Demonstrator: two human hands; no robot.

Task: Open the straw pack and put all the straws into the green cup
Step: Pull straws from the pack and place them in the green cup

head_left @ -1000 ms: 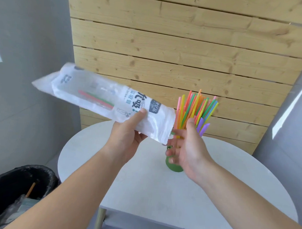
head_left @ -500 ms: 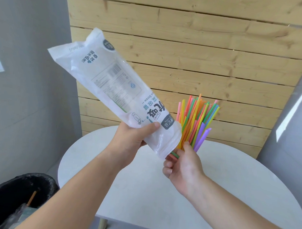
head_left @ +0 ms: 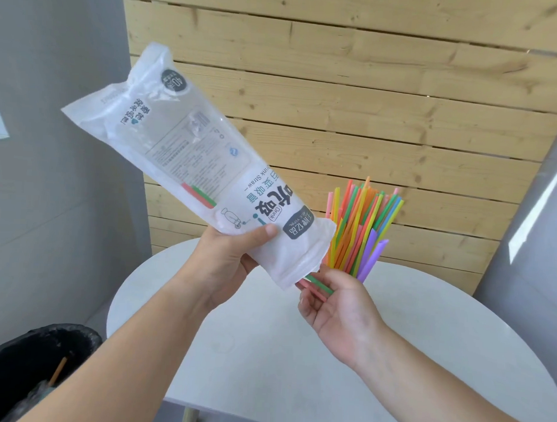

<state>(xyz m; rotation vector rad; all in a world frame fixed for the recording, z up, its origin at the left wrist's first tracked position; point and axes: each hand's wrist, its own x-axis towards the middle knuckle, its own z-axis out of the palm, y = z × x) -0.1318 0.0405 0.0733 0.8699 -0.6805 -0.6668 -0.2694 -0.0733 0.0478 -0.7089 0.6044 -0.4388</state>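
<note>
Left hand [head_left: 228, 262] clamps the limp, slippery pack [head_left: 190, 163] near its open end; right hand [head_left: 337, 304], cupped apart just below it, catches two light, stiff straws [head_left: 315, 286] sliding out.

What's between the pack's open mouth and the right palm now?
In the head view, two last straws, one green and one pink, bridge from the straw pack mouth onto the right hand.
</note>
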